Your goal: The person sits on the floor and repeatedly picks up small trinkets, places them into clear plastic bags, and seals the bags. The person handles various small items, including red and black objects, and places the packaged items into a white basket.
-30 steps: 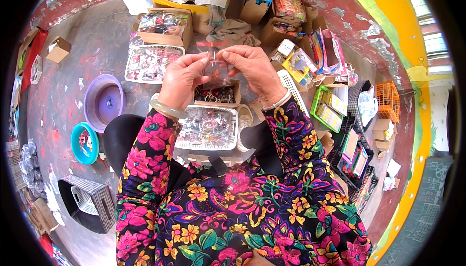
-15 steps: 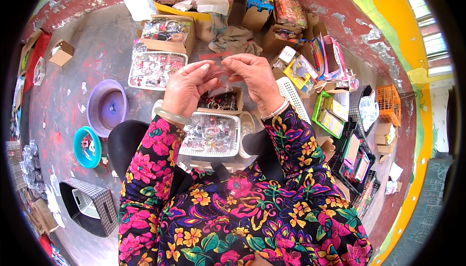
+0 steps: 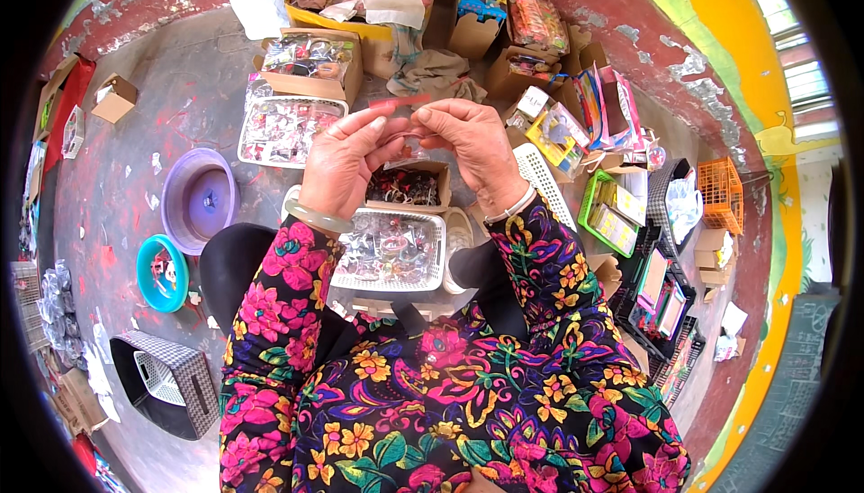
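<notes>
Raised in front of me, both hands hold a small clear plastic packet with a red strip (image 3: 400,103) along its far edge; a pinkish ring-like item shows below the strip, partly hidden by fingers. My left hand (image 3: 340,164), with a pale bangle at the wrist, is closed on the packet's left side. On the other side my right hand (image 3: 472,146) pinches it between thumb and forefinger. Below the hands stands a small carton (image 3: 444,189) of dark tangled items. Nearer my lap is a white basket (image 3: 441,259) full of small clear-wrapped pieces.
Another white basket (image 3: 243,144) of wrapped pieces lies beyond my left hand. At left are a purple basin (image 3: 171,209), a turquoise basin (image 3: 144,286) and a checked bin (image 3: 202,394). Cartons (image 3: 472,38), a green basket (image 3: 589,200) and black crates (image 3: 630,308) crowd the right.
The red strip has tilted and risen slightly. The pinkish item shows less between the fingers. Both hands stay almost in place.
</notes>
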Motion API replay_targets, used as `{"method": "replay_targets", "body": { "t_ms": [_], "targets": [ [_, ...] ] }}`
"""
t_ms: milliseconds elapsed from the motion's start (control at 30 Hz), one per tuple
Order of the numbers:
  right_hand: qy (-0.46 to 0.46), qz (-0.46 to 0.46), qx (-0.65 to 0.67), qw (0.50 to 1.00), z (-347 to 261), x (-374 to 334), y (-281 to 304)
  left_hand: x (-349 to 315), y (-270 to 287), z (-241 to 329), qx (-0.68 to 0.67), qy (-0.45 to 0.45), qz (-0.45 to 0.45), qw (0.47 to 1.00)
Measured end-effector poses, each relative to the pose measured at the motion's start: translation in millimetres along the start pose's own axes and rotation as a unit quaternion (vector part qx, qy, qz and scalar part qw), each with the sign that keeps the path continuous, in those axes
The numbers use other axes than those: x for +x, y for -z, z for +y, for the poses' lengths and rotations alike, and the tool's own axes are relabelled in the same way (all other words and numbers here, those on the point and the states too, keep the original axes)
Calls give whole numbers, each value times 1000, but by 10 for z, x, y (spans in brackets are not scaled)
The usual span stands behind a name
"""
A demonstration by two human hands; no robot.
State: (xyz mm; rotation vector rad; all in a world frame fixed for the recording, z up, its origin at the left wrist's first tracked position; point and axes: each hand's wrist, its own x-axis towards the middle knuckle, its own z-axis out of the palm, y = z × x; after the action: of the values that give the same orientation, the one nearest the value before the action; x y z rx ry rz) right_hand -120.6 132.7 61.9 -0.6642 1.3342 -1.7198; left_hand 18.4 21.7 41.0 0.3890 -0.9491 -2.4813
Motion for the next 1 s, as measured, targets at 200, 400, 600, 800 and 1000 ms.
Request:
{"method": "replay_targets", "body": {
  "t_ms": [200, 400, 600, 800, 1000],
  "targets": [
    [-23, 23, -26, 999, 13, 27, 29, 0, 8, -6, 10, -4, -10, 1000],
    [-85, -4, 10, 996, 35, 66, 100, -6, -17, -8, 10, 8, -11, 1000],
    [47, 139, -142, 979, 41, 90, 57, 9, 20, -32, 30, 8, 30, 999],
    [401, 82, -458, 789, -50, -45, -153, 23, 11, -126, 72, 1, 43, 996],
    [377, 65, -522, 762, 104, -35, -179, 41, 20, -229, 166, -21, 33, 985]
  ]
}}
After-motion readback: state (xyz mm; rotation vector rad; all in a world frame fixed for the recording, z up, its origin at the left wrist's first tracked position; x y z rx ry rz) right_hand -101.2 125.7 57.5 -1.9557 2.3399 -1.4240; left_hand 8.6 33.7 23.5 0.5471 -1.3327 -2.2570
